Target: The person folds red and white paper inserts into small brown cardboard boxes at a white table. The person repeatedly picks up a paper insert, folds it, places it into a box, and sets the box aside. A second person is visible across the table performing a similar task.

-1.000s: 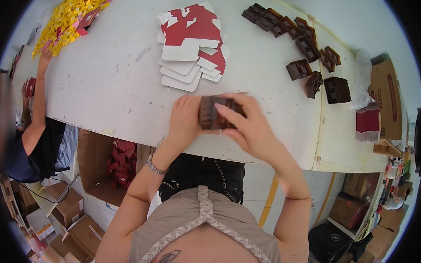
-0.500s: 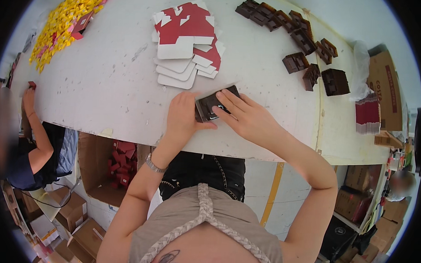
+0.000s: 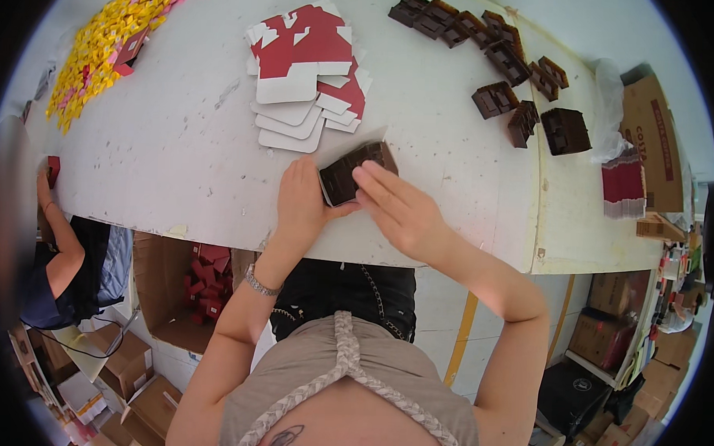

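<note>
Above the table's near edge, my left hand [image 3: 301,193] is wrapped round a small open carton [image 3: 384,135] whose white inner flap stands up at the far side. Inside it sits a dark brown plastic tray insert [image 3: 339,183], tilted toward me. My right hand [image 3: 408,217] has its fingers stretched out side by side, their tips touching the insert's right part; they are slightly blurred. Just beyond my hands lies a fanned stack of flat red-and-white carton blanks [image 3: 287,91]. More brown tray inserts [image 3: 566,131] are grouped at the far right.
Yellow and pink wrapped pieces [image 3: 103,49] pile up at the far left, a red box [image 3: 131,50] beside them. Red boxes fill a cardboard box [image 3: 162,295] below the table. A co-worker's hand [image 3: 45,182] is at the left edge. Stacked red cards [image 3: 623,183] stand right.
The carton has tipped so more of the insert shows. My right fingers have drawn off its top toward the right side. The co-worker's hand has shifted slightly nearer with a red box.
</note>
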Demonstrator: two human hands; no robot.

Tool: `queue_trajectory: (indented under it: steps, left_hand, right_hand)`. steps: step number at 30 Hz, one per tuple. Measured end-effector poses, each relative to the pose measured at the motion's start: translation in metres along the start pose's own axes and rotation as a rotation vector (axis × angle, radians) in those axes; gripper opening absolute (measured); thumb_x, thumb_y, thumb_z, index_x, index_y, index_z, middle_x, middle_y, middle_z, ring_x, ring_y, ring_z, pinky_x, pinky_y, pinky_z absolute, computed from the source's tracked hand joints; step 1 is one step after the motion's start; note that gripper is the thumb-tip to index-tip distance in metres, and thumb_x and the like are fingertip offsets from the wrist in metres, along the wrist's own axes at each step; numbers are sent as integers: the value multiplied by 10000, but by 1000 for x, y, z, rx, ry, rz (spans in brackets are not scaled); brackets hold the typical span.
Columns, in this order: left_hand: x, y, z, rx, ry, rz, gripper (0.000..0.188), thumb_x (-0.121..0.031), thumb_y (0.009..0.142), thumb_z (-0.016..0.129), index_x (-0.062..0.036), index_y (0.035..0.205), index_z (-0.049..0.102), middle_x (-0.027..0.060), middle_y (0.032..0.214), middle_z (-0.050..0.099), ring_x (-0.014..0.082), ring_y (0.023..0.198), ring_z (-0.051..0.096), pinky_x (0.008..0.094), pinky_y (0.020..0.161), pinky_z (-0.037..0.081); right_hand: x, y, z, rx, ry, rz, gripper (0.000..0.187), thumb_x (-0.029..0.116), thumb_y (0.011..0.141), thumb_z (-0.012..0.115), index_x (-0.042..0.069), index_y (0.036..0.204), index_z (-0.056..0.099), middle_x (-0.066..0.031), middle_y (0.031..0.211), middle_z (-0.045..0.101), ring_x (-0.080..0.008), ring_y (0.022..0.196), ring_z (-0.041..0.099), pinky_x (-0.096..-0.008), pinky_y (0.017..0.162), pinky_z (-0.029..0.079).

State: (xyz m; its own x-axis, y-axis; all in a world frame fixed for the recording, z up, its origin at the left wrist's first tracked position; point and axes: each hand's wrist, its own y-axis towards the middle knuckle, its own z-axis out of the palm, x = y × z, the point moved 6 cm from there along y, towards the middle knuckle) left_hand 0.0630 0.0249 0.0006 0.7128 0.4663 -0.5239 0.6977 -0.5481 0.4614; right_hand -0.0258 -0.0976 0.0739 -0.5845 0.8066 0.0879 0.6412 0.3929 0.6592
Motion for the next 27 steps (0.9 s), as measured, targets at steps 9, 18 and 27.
queue_trajectory:
  steps: [9,18,27]
  left_hand:
    - [-6,3,-6,22,11,-19,834,-397,458,877,25,1070,498,149,924,538,350,877,527,416,774,430]
    - [-7,4,-3,64,61,-11,821,-360,471,876,18,1105,516,152,959,573,345,918,548,425,820,436]
    - [89,64,-163,-573,530,-239,1120,-284,705,820,161,1404,67,371,1455,134,474,1366,168,457,1120,227]
  right_hand:
    - [-23,-18,13,232,-30,177,359,53,720,609,-96,1046,602,-213,1207,582,-353,1137,556,-380,923,487]
    - [-10,5,14,308,-67,312,388,130,653,656,-51,995,623,-228,1128,610,-317,1003,598,-391,886,428]
    - [-55,39,10,-198,107,506,335,226,713,710,36,984,655,-154,983,626,-308,965,570,-410,852,434]
